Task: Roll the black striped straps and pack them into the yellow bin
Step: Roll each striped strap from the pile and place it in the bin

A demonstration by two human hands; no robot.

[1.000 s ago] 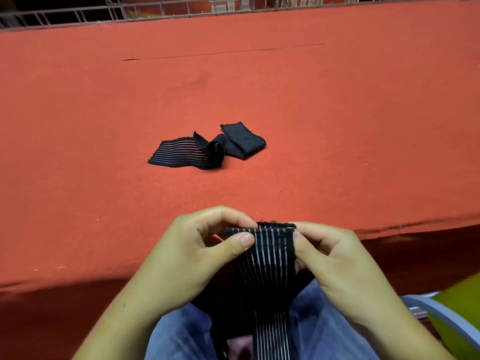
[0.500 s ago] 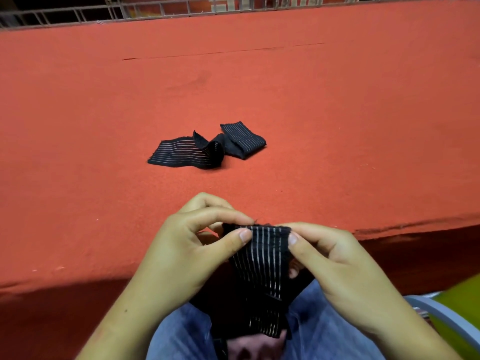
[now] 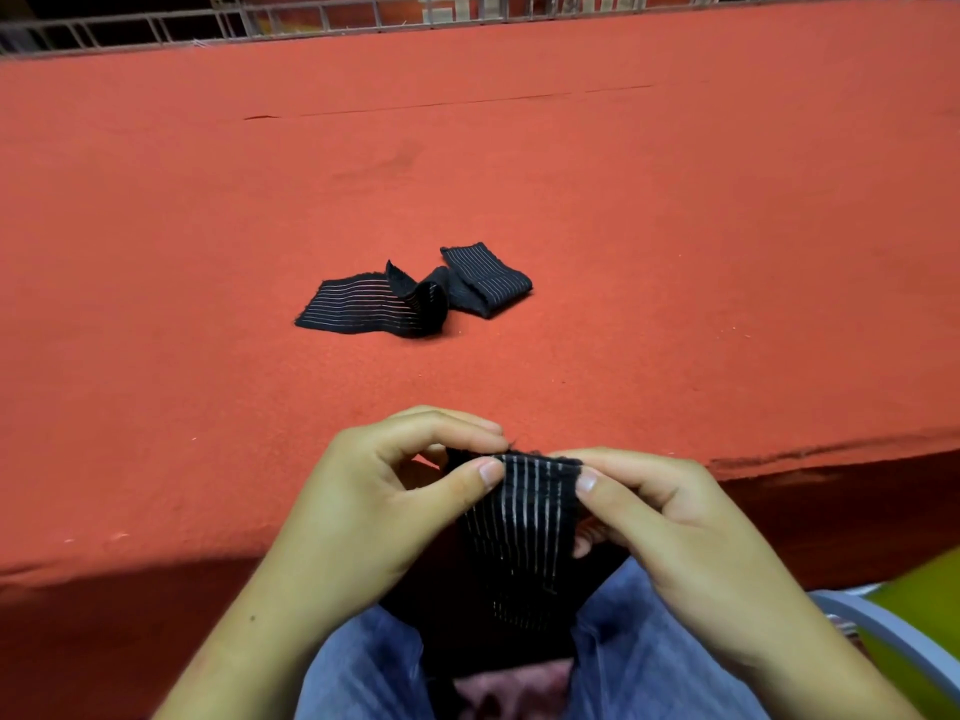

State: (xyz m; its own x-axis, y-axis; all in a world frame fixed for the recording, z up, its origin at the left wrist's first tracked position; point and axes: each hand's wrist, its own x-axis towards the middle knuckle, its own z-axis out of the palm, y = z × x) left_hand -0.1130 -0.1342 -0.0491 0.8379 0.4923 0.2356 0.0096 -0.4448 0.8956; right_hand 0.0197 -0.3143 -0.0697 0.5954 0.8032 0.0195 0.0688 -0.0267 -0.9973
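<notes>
Lap: blue denim legs (image 3: 358,667) at the lowest edge of the view; the free length of the held strap hangs between them, its lower end lost in shadow
Held strap (image 3: 519,517): black with pale lengthwise stripes, upright above the lap and just short of the table's near edge; the top end appears turned over into the start of a roll
Left hand (image 3: 363,511): fingers curled behind the top edge, thumb pressed on the front face at the left corner, pinching the strap
Right hand (image 3: 691,537): mirrors the left, with thumb on the right corner and fingers folded behind, pinching the strap
Step in hand: judged to be the first turns of rolling, since most of the length hangs unwound
Next move: calls for both corners to be turned over together and the tail kept taut, so the stripes stay aligned and the roll does not cone
Yellow bin (image 3: 930,621): only a yellow-green corner shows at the lower right, behind a grey curved bar (image 3: 883,631); its contents are hidden
Table (image 3: 208,304): covered in red felt-like cloth
Flat strap (image 3: 358,311): mid-table, well apart from the hands, its right end curling upward
Folded strap (image 3: 488,283): just beside the flat one on its right; neither is rolled
Railing (image 3: 311,18): metal bars beyond the table's far edge
</notes>
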